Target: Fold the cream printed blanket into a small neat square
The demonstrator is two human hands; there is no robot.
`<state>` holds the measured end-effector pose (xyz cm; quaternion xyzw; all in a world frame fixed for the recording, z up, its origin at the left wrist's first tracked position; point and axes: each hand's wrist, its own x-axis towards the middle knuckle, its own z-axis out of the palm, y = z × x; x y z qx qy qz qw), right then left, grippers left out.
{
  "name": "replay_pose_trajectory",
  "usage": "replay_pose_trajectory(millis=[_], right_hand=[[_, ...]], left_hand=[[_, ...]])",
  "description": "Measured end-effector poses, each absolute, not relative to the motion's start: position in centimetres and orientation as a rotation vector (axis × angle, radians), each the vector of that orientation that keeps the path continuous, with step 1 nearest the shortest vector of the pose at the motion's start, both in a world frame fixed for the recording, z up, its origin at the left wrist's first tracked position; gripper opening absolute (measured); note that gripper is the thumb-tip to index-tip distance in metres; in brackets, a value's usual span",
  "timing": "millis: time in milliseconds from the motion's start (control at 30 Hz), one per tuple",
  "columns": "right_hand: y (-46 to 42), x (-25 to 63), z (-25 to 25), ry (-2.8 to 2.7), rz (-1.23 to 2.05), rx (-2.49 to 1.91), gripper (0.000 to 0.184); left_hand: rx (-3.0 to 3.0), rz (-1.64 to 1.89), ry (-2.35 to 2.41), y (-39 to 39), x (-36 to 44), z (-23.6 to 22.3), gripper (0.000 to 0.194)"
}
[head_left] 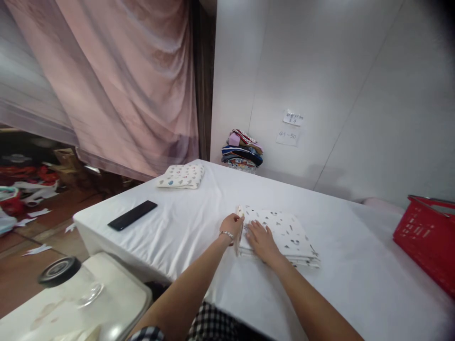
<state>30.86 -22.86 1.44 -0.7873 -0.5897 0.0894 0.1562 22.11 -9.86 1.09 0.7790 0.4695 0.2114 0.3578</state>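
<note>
A folded white cloth [284, 232] with small dark prints lies on the white-covered table [199, 237] before me. At its left edge, my left hand [232, 224], with a bracelet at the wrist, pinches the fabric between thumb and fingers. My right hand [262, 240] rests flat on top of the cloth near the same edge, its fingers stretched out. Farther off to the left sits a second folded white cloth [182, 176] with grey, red and blue prints, touched by neither hand.
A long black flat object [132, 215] lies on the table's left side. A red basket [426, 241] stands at the right. Folded clothes [242, 151] are stacked beyond the far edge. A glass jar with a black lid [71, 279] stands on a white surface at lower left.
</note>
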Motion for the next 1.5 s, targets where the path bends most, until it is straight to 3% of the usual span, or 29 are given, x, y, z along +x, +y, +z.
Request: replay_pose_trajectory(millis=[467,700,933,1133,1500], right_hand=[[-23.9,29.2,0.2,-1.804,0.045,-2.239,0.048],[-24.1,28.9,-0.3,-1.781,-0.045,-2.222,0.046],[-24.4,28.8,-1.0,-1.731,-0.114,-2.166,0.045],[-24.3,28.9,-0.9,-1.723,-0.093,-2.136,0.044],[-24.4,29.1,0.0,-1.698,-0.067,-2.085,0.039]], left_hand=[[2.017,0.427,1.398,-7.9,25.8,1.7,0.04],[1.955,0.408,1.41,-6.5,26.7,1.4,0.024],[1.885,0.425,1.42,-6.1,26.4,0.6,0.021],[1.876,0.45,1.434,-4.6,27.6,1.6,0.031],[1.85,0.466,1.475,-4.7,27.9,1.2,0.023]])
